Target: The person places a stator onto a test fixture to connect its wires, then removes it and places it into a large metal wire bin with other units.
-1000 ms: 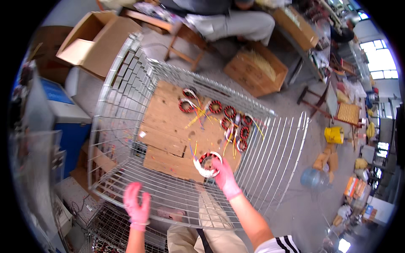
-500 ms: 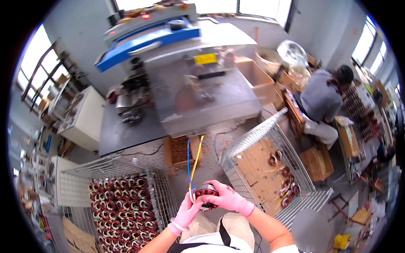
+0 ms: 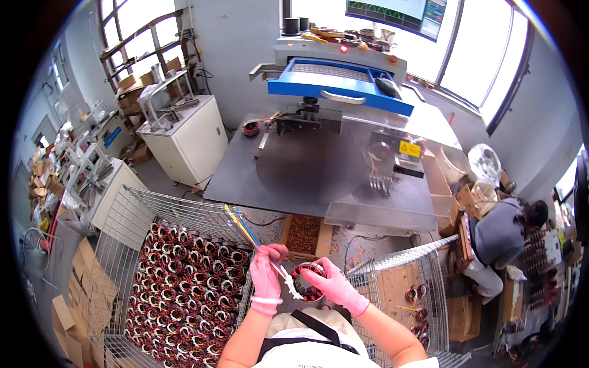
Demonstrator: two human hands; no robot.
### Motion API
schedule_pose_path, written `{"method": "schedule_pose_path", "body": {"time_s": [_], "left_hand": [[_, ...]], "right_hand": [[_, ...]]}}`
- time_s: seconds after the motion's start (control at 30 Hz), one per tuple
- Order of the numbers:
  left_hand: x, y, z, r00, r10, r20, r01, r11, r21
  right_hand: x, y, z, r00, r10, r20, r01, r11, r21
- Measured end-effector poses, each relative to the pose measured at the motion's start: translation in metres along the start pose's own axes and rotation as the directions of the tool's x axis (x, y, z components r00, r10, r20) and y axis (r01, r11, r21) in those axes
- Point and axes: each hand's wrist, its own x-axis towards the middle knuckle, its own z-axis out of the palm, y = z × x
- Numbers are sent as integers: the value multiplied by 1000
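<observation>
My right hand point(image 3: 338, 288), in a pink glove, is closed around a ring-shaped motor stator point(image 3: 299, 284) with dark red windings, held in front of my lap. From the stator runs a bundle of blue, yellow, red and white lead wires point(image 3: 246, 230). My left hand point(image 3: 265, 279), also gloved in pink, is closed around these wires just left of the stator. Their free ends stick out past its fingers toward the far left. White sleeving point(image 3: 291, 286) covers the wires near the stator.
At left a wire cage point(image 3: 113, 257) holds rows of stators point(image 3: 184, 294). A second cage point(image 3: 362, 279) at right holds several more on cardboard. Ahead stand a dark worktable point(image 3: 236, 178) with a blue-fronted machine point(image 3: 343, 89) and a box of scraps point(image 3: 305, 236). A co-worker point(image 3: 500, 236) sits at right.
My view has turned left, so the worktable sits further right. My left hand has shifted from beside the stator onto the wires, which now lean left in a gathered bundle.
</observation>
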Motion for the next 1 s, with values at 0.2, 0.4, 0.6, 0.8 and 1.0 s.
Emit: {"method": "schedule_pose_path", "body": {"time_s": [0.2, 0.4, 0.6, 0.8, 1.0], "left_hand": [[114, 0, -21, 915, 193, -354, -286, 930, -231], [149, 55, -110, 960, 278, -31, -196, 748, 634], [104, 4, -17, 968, -237, 76, 23, 391, 920], [215, 30, 44, 965, -263, -24, 242, 847, 473], [292, 45, 14, 853, -516, -71, 495, 759, 423]], "right_hand": [[19, -31, -35, 957, -276, -95, 234, 920, -316], [60, -18, -116, 976, -170, -138, 141, 970, -200], [133, -25, -114, 975, -191, -114, 167, 968, -187], [188, -52, -78, 969, -235, -79, 201, 930, -308], [248, -73, -34, 972, -199, -127, 147, 931, -334]]}}
